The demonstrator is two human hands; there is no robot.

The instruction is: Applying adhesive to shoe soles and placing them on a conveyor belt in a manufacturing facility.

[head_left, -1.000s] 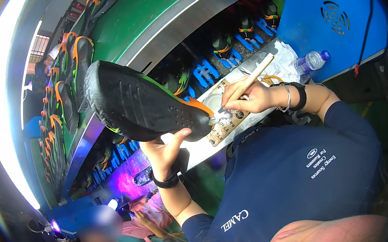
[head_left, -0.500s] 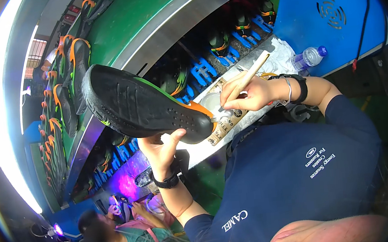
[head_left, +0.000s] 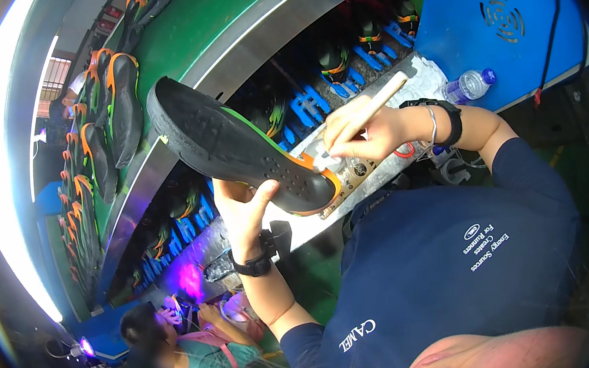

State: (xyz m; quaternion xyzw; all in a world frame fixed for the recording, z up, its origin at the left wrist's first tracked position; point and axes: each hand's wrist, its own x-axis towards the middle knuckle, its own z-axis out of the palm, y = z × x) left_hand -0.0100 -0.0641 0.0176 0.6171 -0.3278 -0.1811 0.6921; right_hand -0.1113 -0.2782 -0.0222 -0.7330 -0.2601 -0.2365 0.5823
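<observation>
A black shoe sole [head_left: 234,144] with green and orange along its edge is gripped from below by my left hand [head_left: 242,214], thumb pressed near its perforated narrower end. My right hand [head_left: 369,135] is closed round a brush with a pale wooden handle [head_left: 389,97]. The brush's whitish head [head_left: 323,161] sits at the sole's orange edge; whether it touches is hard to tell. Behind it, a round pale cup is mostly covered by my hand and the sole. A strip of brown printed cardboard [head_left: 356,171] lies under the brush area.
More black-and-orange soles [head_left: 124,108] line the green belt [head_left: 222,20] at left. Blue racks [head_left: 310,106] hold shoe parts beneath a metal edge. A plastic bottle [head_left: 469,87] lies beside white crumpled material [head_left: 430,79]. Another person [head_left: 208,352] works at lower left.
The sole has shifted slightly right and tilted in my left hand. My right hand has moved a little left, bringing the brush higher along the orange edge.
</observation>
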